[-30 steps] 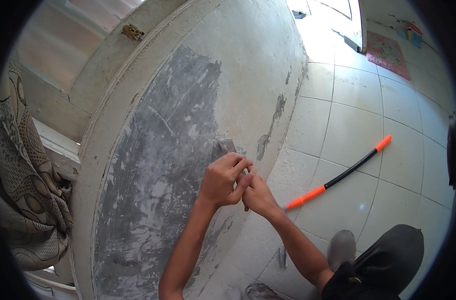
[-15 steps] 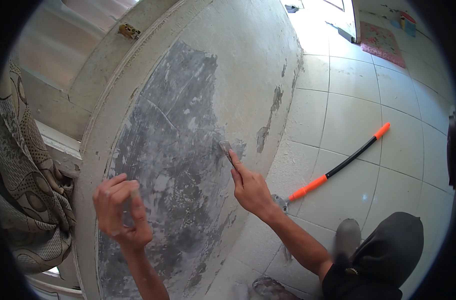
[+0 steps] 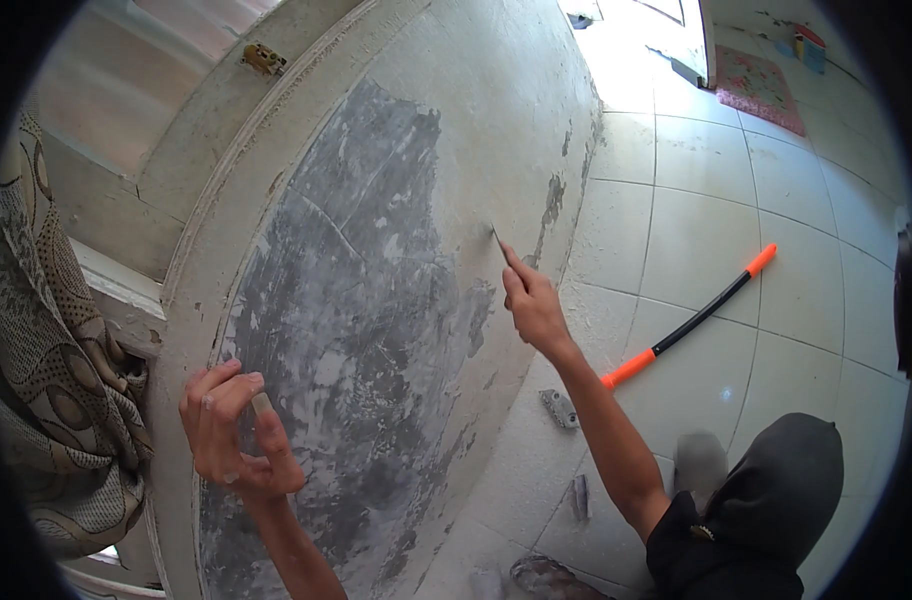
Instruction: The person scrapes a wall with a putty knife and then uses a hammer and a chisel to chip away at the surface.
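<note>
My right hand [image 3: 538, 308] grips a thin metal scraper [image 3: 500, 243], its blade edge at the pale painted wall [image 3: 466, 130], right of the bare grey patch [image 3: 346, 300]. Ragged paint borders that patch, and scratches run across it. Raised in front of the patch's lower left, my left hand [image 3: 238, 430] has curled fingers, with a small pale piece [image 3: 262, 403] pinched between thumb and fingers. What that piece is, I cannot make out.
A bar with orange ends [image 3: 704, 314] lies on the tiled floor [image 3: 696, 240]. Near it sits a grey metal piece [image 3: 559, 408]. Patterned curtain [image 3: 66, 400] hangs at left. A pink mat [image 3: 761, 90] lies at the upper right.
My right hand has moved up and to the right with the scraper, off the grey patch and onto the painted part. My left hand has shifted slightly down and left.
</note>
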The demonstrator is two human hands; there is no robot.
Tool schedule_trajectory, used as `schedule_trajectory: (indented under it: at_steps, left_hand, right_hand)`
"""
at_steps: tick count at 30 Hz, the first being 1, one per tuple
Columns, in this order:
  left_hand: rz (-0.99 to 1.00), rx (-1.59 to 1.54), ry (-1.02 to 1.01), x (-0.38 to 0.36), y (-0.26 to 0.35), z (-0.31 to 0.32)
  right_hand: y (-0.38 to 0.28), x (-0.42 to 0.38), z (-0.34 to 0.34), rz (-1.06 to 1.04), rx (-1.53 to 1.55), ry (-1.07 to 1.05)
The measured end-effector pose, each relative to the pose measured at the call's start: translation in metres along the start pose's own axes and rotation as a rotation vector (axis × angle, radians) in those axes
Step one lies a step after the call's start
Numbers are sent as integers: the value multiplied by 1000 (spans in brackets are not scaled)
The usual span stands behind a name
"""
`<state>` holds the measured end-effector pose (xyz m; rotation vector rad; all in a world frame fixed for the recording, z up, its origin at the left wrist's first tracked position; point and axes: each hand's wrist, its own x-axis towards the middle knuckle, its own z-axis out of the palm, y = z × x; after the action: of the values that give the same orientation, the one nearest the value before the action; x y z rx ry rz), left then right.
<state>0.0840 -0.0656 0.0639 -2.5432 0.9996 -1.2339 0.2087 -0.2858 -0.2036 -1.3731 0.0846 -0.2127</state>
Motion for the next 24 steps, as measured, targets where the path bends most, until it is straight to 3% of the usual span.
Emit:
schedule_trajectory:
  at_steps: [1, 3, 4, 6, 9, 14, 17, 19, 24]
  left_hand:
    - [-3, -1, 5, 1, 0, 2]
    - [-3, 36, -15, 1, 2, 2]
    - [-5, 36, -31, -1, 2, 3]
    - [-21, 42, 35, -3, 1, 5]
    - [16, -19, -2, -6, -2, 1]
    - [6, 8, -9, -5, 1, 1]
    - [9, 32, -22, -5, 1, 2]
    - [6, 37, -27, -5, 1, 2]
    - [9, 99, -39, -5, 1, 4]
  right_hand:
    - [3, -13, -1, -4, -4, 0]
    - [12, -47, 0, 309, 758, -180]
    - [21, -61, 6, 326, 762, -180]
    - [29, -73, 17, 498, 1128, -251]
    - [17, -80, 38, 633, 984, -279]
    - [4, -86, 36, 658, 740, -267]
    - [2, -85, 39, 647, 481, -283]
    - [11, -76, 45, 501, 352, -234]
    - [1, -71, 54, 569, 466, -259]
